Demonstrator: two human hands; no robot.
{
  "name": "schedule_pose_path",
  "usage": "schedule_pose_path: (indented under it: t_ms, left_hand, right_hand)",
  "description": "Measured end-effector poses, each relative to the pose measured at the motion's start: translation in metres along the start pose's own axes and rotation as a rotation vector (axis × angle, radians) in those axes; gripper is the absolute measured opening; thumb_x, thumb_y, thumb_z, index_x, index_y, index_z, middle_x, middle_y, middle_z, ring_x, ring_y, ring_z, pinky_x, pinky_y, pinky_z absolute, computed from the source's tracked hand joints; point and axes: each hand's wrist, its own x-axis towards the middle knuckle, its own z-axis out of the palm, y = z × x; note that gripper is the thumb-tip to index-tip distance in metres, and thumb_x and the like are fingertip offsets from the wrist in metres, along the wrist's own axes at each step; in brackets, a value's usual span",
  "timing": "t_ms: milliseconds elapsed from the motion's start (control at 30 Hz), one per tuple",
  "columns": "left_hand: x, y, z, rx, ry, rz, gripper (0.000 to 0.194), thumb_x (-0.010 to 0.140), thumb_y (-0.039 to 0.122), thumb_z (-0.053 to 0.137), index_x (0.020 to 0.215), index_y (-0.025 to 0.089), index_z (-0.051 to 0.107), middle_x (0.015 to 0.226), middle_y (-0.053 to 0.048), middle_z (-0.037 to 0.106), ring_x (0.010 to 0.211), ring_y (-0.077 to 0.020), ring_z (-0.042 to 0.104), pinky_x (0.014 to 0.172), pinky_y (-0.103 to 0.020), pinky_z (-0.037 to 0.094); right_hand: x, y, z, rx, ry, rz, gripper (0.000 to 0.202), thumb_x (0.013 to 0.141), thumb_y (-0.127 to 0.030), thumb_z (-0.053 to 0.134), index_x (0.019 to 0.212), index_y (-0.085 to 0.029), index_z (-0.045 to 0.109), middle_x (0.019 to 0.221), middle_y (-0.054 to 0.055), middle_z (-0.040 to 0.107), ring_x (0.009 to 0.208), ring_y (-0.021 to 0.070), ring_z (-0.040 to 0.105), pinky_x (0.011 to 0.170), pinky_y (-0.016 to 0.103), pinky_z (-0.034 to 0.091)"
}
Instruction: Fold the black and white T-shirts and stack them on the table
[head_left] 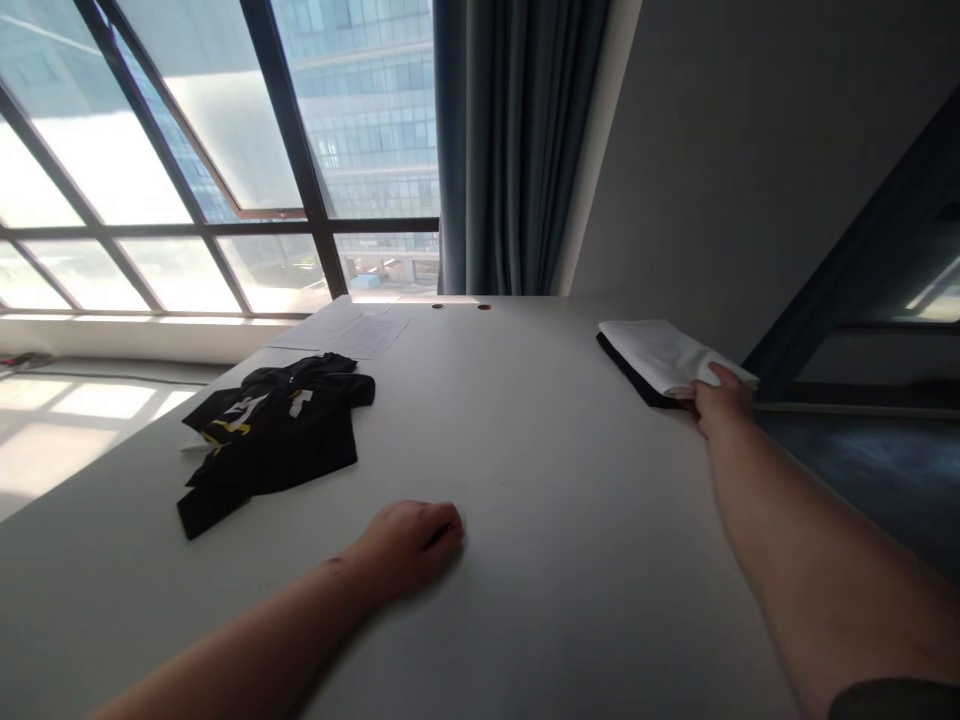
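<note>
On the table's right side, my right hand (721,398) grips the near right corner of a folded white cloth (649,352), thumb on top and fingers underneath. Beneath the white cloth, the edge of a folded black cloth (637,382) shows; whether my fingers also reach it is hidden. My left hand (416,535) rests on the white tabletop in a loose fist, with nothing showing in it. Farther left and apart from that hand lies a rumpled black garment (300,440) with white and yellow markings and a sleeve stretched toward me.
Printed papers (349,330) lie at the far left of the white table (517,480). Two round holes (484,307) sit near its far edge. Beyond are windows (382,120), a blue curtain (517,150) and a dark wall (720,160).
</note>
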Motion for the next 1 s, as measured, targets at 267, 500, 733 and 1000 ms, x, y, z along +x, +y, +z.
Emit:
schedule_pose_path:
  t_ms: [267,500,733,1000]
  left_hand:
    - [0.005,-0.003,0.002,-0.008,0.029,-0.006,0.028,0.1,0.038,0.046,0.097,0.025,0.07,0.081,-0.002,0.072,0.075,-0.0188,0.065,0.069,-0.029,0.041]
    - [0.003,-0.016,-0.001,0.014,0.115,0.026,0.025,0.1,0.036,0.049,0.098,0.026,0.072,0.083,-0.002,0.073,0.077,-0.019,0.065,0.072,-0.029,0.046]
    - [0.007,-0.09,-0.023,0.277,0.623,-0.157,0.031,0.094,0.03,0.057,0.122,0.024,0.07,0.137,-0.012,0.064,0.129,-0.0311,0.056,0.114,-0.047,0.04]
    - [-0.043,-0.203,-0.067,0.258,0.875,-0.891,0.077,0.096,0.046,0.051,0.157,0.002,0.037,0.149,-0.033,0.05,0.14,-0.0467,0.046,0.112,-0.06,0.039]
  right_hand:
    - [-0.003,-0.001,-0.009,-0.581,0.098,-0.131,0.04,0.095,-0.027,0.067,0.132,-0.013,0.06,0.132,0.021,0.061,0.11,0.0237,0.058,0.091,0.034,0.046]
    - [-0.03,-0.007,-0.013,-0.749,-0.073,-0.024,0.028,0.099,-0.039,0.057,0.117,-0.019,0.063,0.116,0.024,0.067,0.107,0.0335,0.061,0.088,0.042,0.04]
    - [-0.057,0.002,-0.02,-0.86,-0.206,-0.158,0.043,0.091,-0.049,0.066,0.124,-0.022,0.061,0.109,0.016,0.07,0.103,0.0336,0.065,0.094,0.045,0.044]
    - [-0.109,-0.007,-0.048,-0.719,-0.41,-0.313,0.02,0.087,-0.029,0.061,0.101,-0.019,0.071,0.095,0.007,0.073,0.083,0.0225,0.066,0.075,0.03,0.046]
